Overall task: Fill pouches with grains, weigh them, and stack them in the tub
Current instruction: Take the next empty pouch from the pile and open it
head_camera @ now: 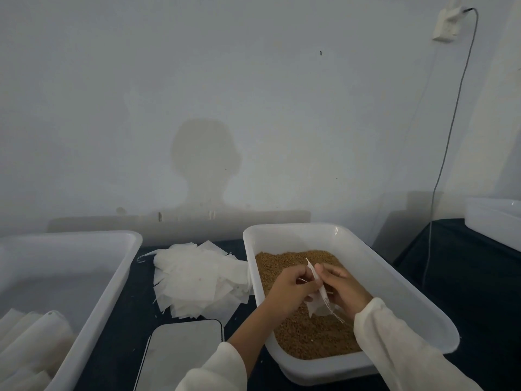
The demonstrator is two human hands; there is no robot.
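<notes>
Both grips, left hand point(291, 289) and right hand point(342, 290), pinching one empty pouch point(317, 301) over grains point(315, 334). Unfilled, unweighed. Few stacked in tub point(93, 277), far left.

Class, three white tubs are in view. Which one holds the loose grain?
The tub under both hands, right of the empty pouch pile. The left tub holds filled pouches; the far-right one's contents are hidden.

Dim, flat lighting from behind the person casts a soft head shadow point(205, 162) on the wall point(253, 80). Edges bow and soften; slight overall haze.
</notes>
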